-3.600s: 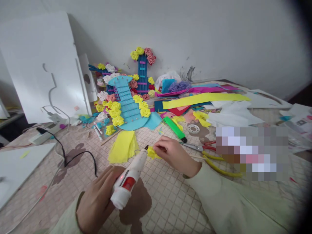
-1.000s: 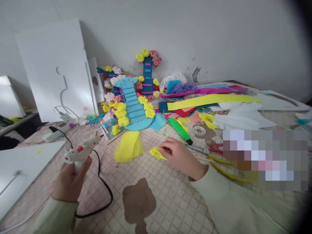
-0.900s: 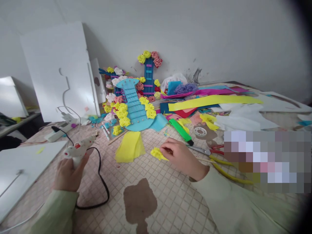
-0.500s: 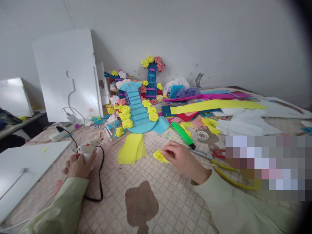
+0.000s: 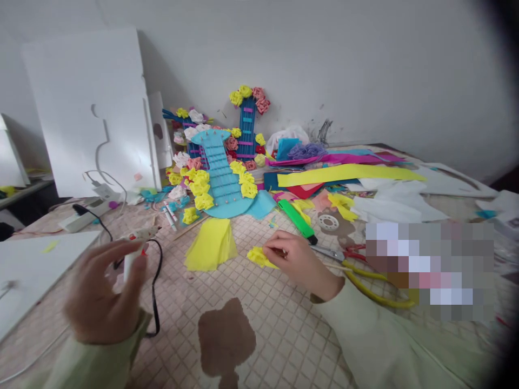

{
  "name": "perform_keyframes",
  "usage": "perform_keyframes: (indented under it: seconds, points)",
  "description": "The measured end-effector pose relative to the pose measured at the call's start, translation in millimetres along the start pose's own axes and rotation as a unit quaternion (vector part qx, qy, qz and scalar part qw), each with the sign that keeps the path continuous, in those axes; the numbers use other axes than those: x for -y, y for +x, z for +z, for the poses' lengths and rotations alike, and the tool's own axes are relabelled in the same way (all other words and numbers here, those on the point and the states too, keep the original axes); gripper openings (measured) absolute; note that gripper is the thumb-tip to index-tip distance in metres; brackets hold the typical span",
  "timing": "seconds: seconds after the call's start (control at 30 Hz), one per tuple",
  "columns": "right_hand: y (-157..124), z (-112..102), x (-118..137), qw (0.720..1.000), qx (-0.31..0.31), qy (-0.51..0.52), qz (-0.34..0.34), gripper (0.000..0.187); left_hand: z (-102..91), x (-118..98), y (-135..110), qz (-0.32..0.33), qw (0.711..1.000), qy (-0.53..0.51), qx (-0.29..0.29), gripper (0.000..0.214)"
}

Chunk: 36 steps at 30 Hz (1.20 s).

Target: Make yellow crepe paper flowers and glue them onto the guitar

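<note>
My left hand is blurred and raised in front of the white glue gun, its thumb and fingers spread apart in a curve. The gun's handle shows between them, and a black cord loops beside it. In a pinch, my right hand holds a yellow crepe-paper flower low over the tiled-pattern table. A yellow crepe-paper piece lies between the hands. Behind it leans a light blue cardboard guitar shape with yellow flowers along both sides.
A green utility knife and yellow-handled scissors lie by my right hand. At the back are a yellow paper strip and a dark blue guitar neck. A white board stands left, near a power strip.
My left hand has come off the glue gun's grip and risen toward me, its fingers opening. The right hand still pinches the yellow flower. The view has shifted slightly right.
</note>
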State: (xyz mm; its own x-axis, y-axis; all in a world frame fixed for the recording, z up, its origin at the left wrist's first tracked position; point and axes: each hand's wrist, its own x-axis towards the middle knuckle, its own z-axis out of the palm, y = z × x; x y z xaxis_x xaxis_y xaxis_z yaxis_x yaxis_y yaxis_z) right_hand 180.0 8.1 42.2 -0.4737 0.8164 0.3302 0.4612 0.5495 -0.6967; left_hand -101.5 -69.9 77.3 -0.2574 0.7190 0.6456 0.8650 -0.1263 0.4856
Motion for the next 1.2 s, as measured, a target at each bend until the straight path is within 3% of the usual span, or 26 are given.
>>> perform_keyframes:
  seconds: [0.07, 0.13, 0.27, 0.4, 0.7, 0.93, 1.2]
  points:
    - [0, -2, 1, 1.0, 0.003, 0.013, -0.001, 0.021, 24.4, -32, -1, 0.034, 0.993, -0.078, 0.086, 0.019]
    - [0, -4, 3, 1.0, 0.007, 0.026, -0.002, 0.021, 50.5, -56, -3, 0.012, 0.961, -0.173, 0.216, 0.025]
    - [0, -7, 5, 0.998, 0.01, 0.055, 0.0, 0.021, 95.8, -74, -8, -0.057, 0.893, -0.274, 0.353, 0.032]
    - [0, -6, 6, 0.998, 0.006, 0.064, 0.0, 0.022, 115.5, -73, -14, -0.11, 0.861, -0.361, 0.341, 0.026]
    - [-2, -3, 7, 0.997, 0.008, 0.079, 0.005, 0.019, 115.5, -72, -24, -0.162, 0.82, -0.424, 0.347, 0.019]
    - [-2, -2, 8, 0.998, 0.006, 0.07, 0.001, 0.019, 112.7, -71, -30, -0.148, 0.803, -0.458, 0.351, 0.026]
    - [-2, 1, 11, 0.997, -0.004, 0.07, 0.017, 0.017, 113.4, -72, -35, -0.162, 0.816, -0.447, 0.329, 0.018]
